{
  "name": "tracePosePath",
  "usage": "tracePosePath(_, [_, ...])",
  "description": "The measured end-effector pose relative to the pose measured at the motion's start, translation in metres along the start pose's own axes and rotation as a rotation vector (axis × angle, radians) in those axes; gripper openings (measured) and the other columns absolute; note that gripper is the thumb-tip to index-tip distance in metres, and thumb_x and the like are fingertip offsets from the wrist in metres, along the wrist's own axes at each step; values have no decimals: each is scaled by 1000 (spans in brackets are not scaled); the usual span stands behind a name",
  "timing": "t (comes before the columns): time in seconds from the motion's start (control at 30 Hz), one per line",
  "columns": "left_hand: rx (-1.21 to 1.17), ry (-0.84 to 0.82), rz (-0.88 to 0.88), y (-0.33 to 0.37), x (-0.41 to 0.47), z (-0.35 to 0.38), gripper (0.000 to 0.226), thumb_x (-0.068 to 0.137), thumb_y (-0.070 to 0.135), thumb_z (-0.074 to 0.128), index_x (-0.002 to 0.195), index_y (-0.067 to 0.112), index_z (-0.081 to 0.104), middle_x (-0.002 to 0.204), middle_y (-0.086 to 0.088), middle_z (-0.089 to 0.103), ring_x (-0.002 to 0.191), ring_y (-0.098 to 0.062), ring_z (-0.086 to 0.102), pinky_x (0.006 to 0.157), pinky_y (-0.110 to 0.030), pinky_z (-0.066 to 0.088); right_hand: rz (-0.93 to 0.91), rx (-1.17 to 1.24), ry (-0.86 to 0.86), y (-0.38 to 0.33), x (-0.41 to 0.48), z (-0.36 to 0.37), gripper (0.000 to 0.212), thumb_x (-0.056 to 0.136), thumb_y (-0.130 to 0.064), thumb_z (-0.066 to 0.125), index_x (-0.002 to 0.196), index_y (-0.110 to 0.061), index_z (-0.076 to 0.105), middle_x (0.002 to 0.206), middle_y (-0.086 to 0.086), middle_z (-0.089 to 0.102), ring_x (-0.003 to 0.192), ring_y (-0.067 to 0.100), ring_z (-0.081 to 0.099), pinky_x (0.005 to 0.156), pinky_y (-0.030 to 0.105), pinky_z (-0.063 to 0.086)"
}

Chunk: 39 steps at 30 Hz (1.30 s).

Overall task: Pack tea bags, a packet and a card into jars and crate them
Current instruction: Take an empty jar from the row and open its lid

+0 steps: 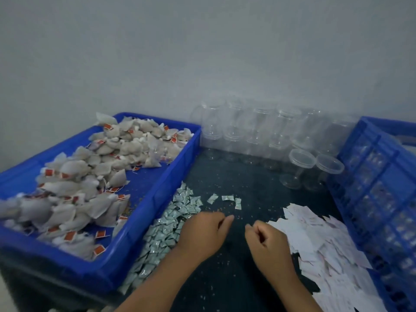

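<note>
Left grip [202, 233] beside packets [167, 218], right grip [267, 242] beside cards [326, 251]; both curled, contents unclear.

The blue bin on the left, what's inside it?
A big heap of white tea bags with small orange tags lies in the blue bin. A bare strip of its blue floor shows beside them. Whatever lies under the heap is covered.

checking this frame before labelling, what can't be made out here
1. Head view: curled fingers of the right hand hide whether it holds anything.
2. Head view: the latticed wall of the crate blurs its contents, and the frame's right edge cuts it off.
3. Head view: print on the cards and packets is too small and blurred.
</note>
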<state>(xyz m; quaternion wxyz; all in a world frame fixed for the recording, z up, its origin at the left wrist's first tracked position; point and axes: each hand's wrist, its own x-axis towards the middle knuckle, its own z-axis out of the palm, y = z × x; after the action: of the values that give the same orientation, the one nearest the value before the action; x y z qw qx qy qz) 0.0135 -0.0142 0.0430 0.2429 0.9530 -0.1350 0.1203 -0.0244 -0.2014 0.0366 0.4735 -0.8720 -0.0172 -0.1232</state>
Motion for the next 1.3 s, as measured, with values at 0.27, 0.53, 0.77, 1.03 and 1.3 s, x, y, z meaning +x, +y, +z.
tracePosePath(0.27, [71, 67, -82, -32, -5, 30, 54, 100, 62, 44, 58, 27, 35, 49, 9, 40, 42, -5, 38, 42, -21, 19, 265, 195, 313, 22, 93, -8, 58, 95, -31, 84, 144, -20, 55, 142, -3, 57, 124, 15, 61, 99, 33, 51])
tracePosePath(0.53, [106, 31, -42, -36, -4, 36, 49, 98, 61, 47, 61, 29, 42, 49, 13, 40, 42, -3, 38, 42, -16, 19, 547, 277, 524, 73, 212, -50, 115, 82, -28, 97, 168, -14, 23, 170, 15, 37, 151, 39, 47, 123, 51, 44])
tracePosePath(0.77, [96, 62, -37, -39, -1, 36, 51, 98, 62, 44, 63, 26, 46, 51, 10, 46, 45, -7, 43, 42, -18, 23, 583, 66, 469, 91, 230, -49, 101, 79, -51, 95, 157, -11, 45, 162, 18, 47, 145, 41, 51, 116, 55, 49])
tracePosePath(1.03, [6, 86, -98, -35, 0, 34, 69, 99, 77, 18, 61, 25, 41, 51, 8, 46, 47, -7, 46, 47, -29, 29, 214, 386, 251, 24, 111, -14, 74, 85, -38, 92, 141, -36, 44, 132, -18, 62, 108, -5, 68, 91, 31, 56])
tracePosePath(1.3, [-537, 209, 44, -7, 9, -17, 55, 93, 71, 51, 136, 38, 56, 127, 20, 58, 117, -3, 59, 93, -26, 52, 1, 429, 6, 3, -11, 17, 80, 73, -43, 90, 144, -36, 55, 136, -9, 70, 120, 17, 73, 97, 37, 63])
